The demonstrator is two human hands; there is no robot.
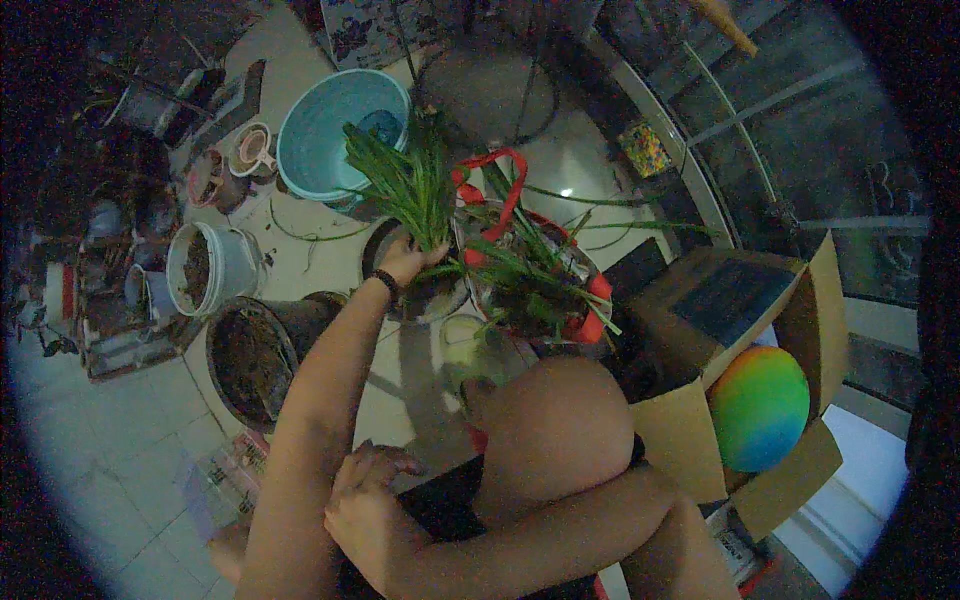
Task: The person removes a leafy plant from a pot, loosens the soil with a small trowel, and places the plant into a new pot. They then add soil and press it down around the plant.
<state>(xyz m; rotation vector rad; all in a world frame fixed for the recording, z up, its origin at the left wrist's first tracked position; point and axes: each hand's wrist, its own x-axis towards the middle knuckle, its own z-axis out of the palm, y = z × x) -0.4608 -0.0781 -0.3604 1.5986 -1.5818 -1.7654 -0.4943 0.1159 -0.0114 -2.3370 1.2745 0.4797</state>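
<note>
My left hand [412, 264], with a dark beaded bracelet at the wrist, grips a bunch of long green leaves [411, 184] by its lower end. The leaves fan upward, over the rim of a light-blue bucket [300, 135]. Below this hand is a dark round basin [379, 244]. Just to its right, a round container with red strap-like parts [592, 330] holds more cut green stalks [532, 289]. My right hand [367, 491] is beside my left forearm with its fingers bent; blur hides whether anything is in them.
Soil-filled pots [251, 364] and a white bucket of soil [196, 274] stand at left. An open cardboard box [679, 442] with a rainbow-coloured ball [761, 409] is at right. A glass sliding door [750, 135] lines the right side. Loose long leaves [645, 225] trail across the floor.
</note>
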